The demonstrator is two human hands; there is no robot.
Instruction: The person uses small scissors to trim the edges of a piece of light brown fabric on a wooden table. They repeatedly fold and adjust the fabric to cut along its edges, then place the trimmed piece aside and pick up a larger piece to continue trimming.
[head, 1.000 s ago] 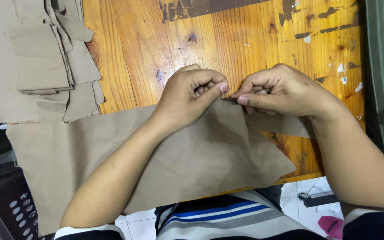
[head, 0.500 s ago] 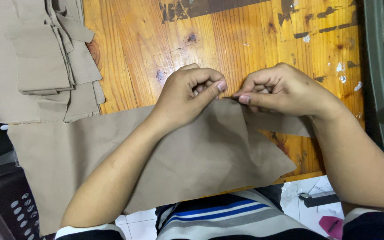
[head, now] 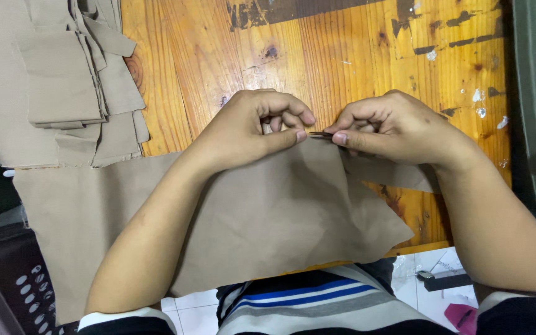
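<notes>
Left hand [head: 252,127] and right hand [head: 386,124] sit close together, both pinched on the upper edge of a tan fabric panel [head: 268,217] draped toward the person's lap. A thin dark tool [head: 321,134] shows between the fingertips, probably picking at the edge. A stack of tan cut pieces [head: 57,80] lies left of the left hand on the wooden table [head: 367,56]. Steady, fine grip seems needed.
</notes>
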